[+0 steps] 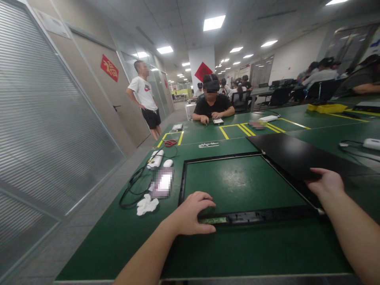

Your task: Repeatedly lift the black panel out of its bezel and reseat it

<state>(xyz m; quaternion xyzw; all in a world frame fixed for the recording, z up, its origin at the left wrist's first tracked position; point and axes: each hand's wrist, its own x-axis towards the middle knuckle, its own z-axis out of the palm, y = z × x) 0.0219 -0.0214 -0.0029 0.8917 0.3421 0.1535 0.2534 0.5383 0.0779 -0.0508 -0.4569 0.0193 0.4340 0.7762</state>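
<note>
A rectangular black frame (252, 216) lies on the green table, with a strip of green circuit board (214, 220) in its near bar. At the near left corner, my left hand (190, 213) grips that bar, thumb on the near side and fingers on the inner side. A thin, dark flat panel (297, 148) lies along the frame's right side and partly overlaps it. My right hand (328, 183) is closed at the panel's near edge, thumb side up; its lower fingers are partly hidden.
To the left are a crumpled white tissue (147, 204), a phone (163, 182), a white mouse (168, 163), a power strip (155, 159) with black cables, and red-handled scissors (170, 143). Small white pieces (208, 145) lie beyond the frame. A co-worker (212, 105) sits opposite; another person (144, 95) stands left.
</note>
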